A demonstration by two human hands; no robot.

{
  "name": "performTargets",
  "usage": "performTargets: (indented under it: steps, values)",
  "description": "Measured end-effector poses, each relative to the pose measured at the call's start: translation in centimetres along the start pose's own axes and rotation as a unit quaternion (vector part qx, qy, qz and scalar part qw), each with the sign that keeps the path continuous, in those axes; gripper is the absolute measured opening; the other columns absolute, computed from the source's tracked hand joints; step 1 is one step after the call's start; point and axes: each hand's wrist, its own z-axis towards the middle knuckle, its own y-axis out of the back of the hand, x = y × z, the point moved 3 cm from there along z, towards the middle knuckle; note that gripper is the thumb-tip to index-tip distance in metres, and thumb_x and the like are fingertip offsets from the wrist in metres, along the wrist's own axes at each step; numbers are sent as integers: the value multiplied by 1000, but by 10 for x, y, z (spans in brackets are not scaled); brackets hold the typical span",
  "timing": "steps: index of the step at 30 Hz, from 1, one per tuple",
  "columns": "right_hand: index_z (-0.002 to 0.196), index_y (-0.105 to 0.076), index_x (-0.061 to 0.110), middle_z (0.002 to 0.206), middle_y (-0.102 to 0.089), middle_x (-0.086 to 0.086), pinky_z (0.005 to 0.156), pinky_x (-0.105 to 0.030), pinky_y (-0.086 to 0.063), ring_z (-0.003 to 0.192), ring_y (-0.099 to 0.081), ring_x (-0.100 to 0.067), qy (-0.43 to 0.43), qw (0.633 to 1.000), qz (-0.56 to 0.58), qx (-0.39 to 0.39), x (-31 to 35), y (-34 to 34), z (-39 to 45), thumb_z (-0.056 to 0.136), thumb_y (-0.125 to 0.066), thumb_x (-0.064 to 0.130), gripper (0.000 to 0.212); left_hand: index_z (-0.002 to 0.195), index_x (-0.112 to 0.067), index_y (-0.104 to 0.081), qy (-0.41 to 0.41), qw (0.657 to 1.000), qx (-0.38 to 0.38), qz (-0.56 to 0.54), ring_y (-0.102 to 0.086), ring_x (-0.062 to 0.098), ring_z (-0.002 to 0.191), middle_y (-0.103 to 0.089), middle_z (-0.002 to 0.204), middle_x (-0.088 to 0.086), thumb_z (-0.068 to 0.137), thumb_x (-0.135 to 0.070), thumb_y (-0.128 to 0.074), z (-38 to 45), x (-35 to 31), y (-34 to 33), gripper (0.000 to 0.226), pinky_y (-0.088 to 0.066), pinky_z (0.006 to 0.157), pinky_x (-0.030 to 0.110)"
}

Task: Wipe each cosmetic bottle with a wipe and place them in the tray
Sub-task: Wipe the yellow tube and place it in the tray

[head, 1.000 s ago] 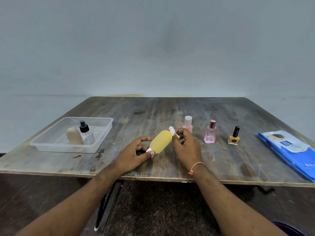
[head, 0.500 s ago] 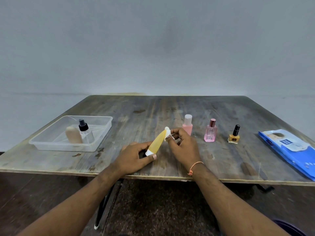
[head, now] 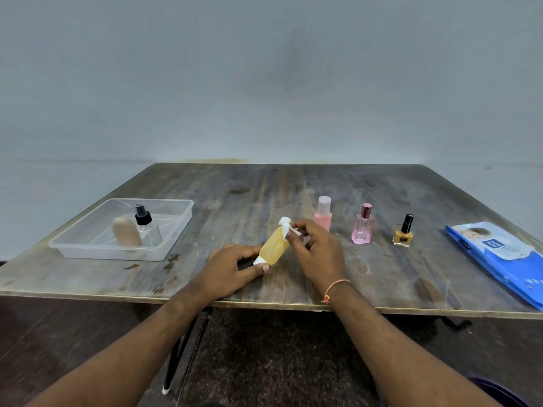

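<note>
Pinching yellow bottle (head: 273, 247) in left hand (head: 232, 270), right hand (head: 316, 249) pinching wipe (head: 285, 232), near table edge (head: 264, 304)

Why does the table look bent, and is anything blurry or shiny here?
Head view: the wide-angle lens splays the worn wooden table's edges outward. Light is soft and even, shadows faint. The clear plastic tray shows slight sheen. The small white wipe and distant bottle labels look soft.

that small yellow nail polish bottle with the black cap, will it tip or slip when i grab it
The nail polish bottle looks squat at the base, so it probably stands steadily, though its tall black cap may make it tip if nudged high. It appears to be glass, so likely smooth, hard, and somewhat heavy for its size. It stands apart from the pink perfume bottle, leaving room for fingers.
</note>
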Motion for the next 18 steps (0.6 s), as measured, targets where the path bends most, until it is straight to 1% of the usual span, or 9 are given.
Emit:
performTargets:
  steps: [2,5,7,9,11,13,14,16,18]
  values:
    - [112,-76,33,96,-72,21,67,-22,-52,78,-64,1,36,999,-20,5,3,0,-2,100,-72,38,14,134,-54,-66,-12,1000,-4,1,-67,3,99,-73,104,-28,88,-71,-62,0,-1,1,50,-55,91,42]
    - [113,-76,33,105,-73,16,77,-32,-57,89,-67,-3,99,993,-61,32,6,-8,-6,99,-70,39,16,129,-50,-72,-21,1000,-8,-1,-64,8,88,-68,91,-19,88,-71,-61,1,0,1,47,-55,83,43]
    - [112,-77,34,103,-73,14,73,-35,-57,86,-68,-6,140,985,-86,56,9,-14,-9,98,-71,39,17,121,-44,-76,-24,1000,-10,2,-63,8,85,-65,88,-19,89,-71,-61,2,2,0,44,-54,79,42]
    - [110,-78,34,98,-73,12,67,-40,-56,81,-69,-12,192,972,-107,81,12,-19,-13,97,-70,40,16,102,-42,-78,-26,1000,-17,-1,-63,8,82,-65,84,-17,89,-70,-62,2,1,0,35,-54,76,42]
    - [110,-78,35,93,-70,12,64,-40,-54,78,-68,-13,225,962,-116,104,14,-21,-16,97,-69,41,17,86,-55,-70,-30,999,-26,4,-62,4,80,-65,83,-24,88,-69,-64,1,-1,1,15,-50,72,33]
    - [110,-78,36,92,-69,13,62,-40,-54,76,-67,-13,234,959,-116,107,14,-21,-16,97,-69,41,16,82,-64,-64,-37,999,-29,10,-61,2,79,-63,84,-30,87,-68,-64,1,-2,0,6,-44,69,28]
    - [110,-78,35,92,-69,13,62,-40,-53,76,-67,-13,236,959,-119,102,14,-21,-16,97,-69,40,16,81,-62,-65,-36,999,-30,9,-61,3,78,-63,83,-28,87,-69,-64,1,-2,0,9,-45,69,30]
    - [109,-78,34,95,-72,12,62,-39,-54,76,-69,-14,240,959,-128,82,15,-20,-15,98,-68,40,16,83,-47,-71,-27,999,-33,-2,-61,8,77,-64,81,-18,87,-72,-64,2,3,-2,26,-51,71,39]
    - [108,-78,32,98,-73,11,62,-37,-55,77,-70,-14,222,965,-135,42,15,-16,-14,99,-65,40,18,103,-38,-79,-25,999,-28,3,-62,10,80,-64,82,-12,87,-74,-63,4,7,-3,42,-54,75,47]
